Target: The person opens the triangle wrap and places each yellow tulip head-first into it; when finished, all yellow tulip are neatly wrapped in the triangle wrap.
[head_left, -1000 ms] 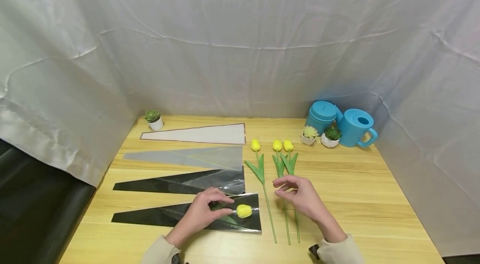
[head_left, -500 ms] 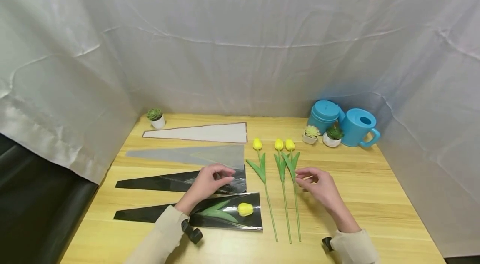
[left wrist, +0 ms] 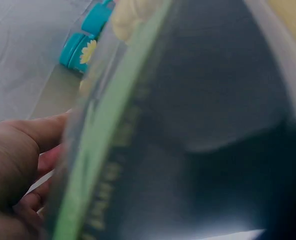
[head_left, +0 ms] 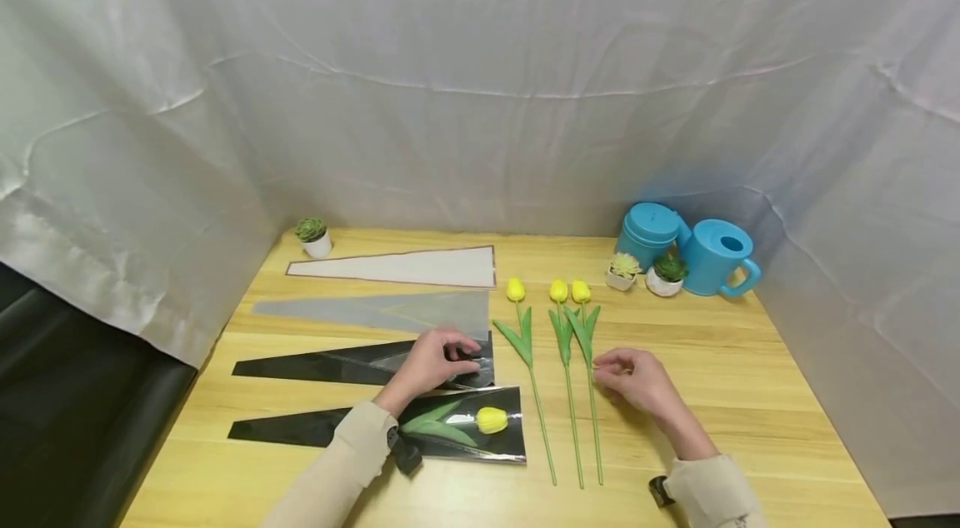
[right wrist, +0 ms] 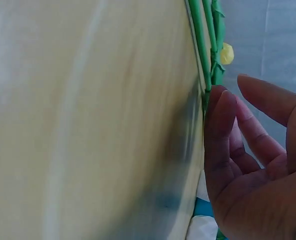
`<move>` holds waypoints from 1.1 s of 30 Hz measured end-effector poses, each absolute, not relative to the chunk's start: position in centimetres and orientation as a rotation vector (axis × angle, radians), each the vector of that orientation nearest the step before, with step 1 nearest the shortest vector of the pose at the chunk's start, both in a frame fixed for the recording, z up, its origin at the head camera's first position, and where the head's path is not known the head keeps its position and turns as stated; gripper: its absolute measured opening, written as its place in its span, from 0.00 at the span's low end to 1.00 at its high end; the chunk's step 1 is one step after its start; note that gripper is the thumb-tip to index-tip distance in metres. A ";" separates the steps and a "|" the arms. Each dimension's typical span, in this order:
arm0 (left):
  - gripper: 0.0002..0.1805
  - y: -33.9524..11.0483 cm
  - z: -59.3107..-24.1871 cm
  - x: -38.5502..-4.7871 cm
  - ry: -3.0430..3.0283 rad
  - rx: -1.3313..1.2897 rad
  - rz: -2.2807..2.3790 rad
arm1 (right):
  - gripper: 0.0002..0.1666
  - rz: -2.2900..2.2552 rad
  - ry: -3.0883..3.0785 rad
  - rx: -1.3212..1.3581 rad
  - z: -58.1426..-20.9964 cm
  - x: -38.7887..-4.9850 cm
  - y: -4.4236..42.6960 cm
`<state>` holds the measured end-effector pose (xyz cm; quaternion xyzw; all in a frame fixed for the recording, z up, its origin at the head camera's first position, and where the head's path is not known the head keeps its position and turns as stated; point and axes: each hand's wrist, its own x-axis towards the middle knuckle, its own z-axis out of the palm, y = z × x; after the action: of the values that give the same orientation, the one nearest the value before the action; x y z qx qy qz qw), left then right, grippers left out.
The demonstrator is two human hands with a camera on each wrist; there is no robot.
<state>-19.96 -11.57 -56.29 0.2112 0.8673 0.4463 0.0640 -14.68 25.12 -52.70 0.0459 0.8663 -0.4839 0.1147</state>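
Observation:
My left hand [head_left: 433, 360] is over the wide end of the second black flower sleeve [head_left: 315, 365], thumb and fingers apart. In front of it lies another black sleeve [head_left: 300, 426] with a yellow tulip [head_left: 491, 420] and its green leaves inside. Loosely bent, my right hand [head_left: 637, 378] is beside the stem of the rightmost tulip [head_left: 592, 411]; the right wrist view shows its thumb [right wrist: 268, 95] away from the fingers. Two more tulips lie to the left, the middle one [head_left: 565, 345] and the left one [head_left: 522, 341]. A blurred dark sleeve [left wrist: 203, 100] fills most of the left wrist view.
A grey translucent sleeve [head_left: 360, 311] and a white sleeve with a dark border [head_left: 420, 267] lie farther back. Potted succulents stand at the back left [head_left: 313, 238] and back right [head_left: 664, 273], near a blue lidded cup [head_left: 647, 232] and a blue watering can [head_left: 712, 257].
My left hand has let go of the tulip in the front sleeve and moved back to the second black sleeve. My right hand has shifted right, to the rightmost tulip's stem.

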 end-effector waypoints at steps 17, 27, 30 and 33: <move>0.10 -11.3 -57.7 -19.8 2.717 0.637 1.318 | 0.12 -1.501 2.419 0.188 -53.6 -14.8 24.8; 0.06 -11.4 -58.0 -19.8 2.735 0.653 1.357 | 0.13 -1.493 2.396 0.235 -53.7 -15.1 24.4; 0.05 -11.5 -58.0 -19.8 2.716 0.626 1.382 | 0.13 -1.487 2.398 0.249 -53.6 -15.2 24.3; 0.05 -11.5 -58.0 -19.9 2.695 0.595 1.402 | 0.12 -1.471 2.411 0.257 -53.6 -15.3 24.1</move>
<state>-19.90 -11.50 -58.03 0.1923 0.8704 0.4527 0.0228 -15.29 24.11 -53.60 0.0897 0.8401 -0.5128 0.1522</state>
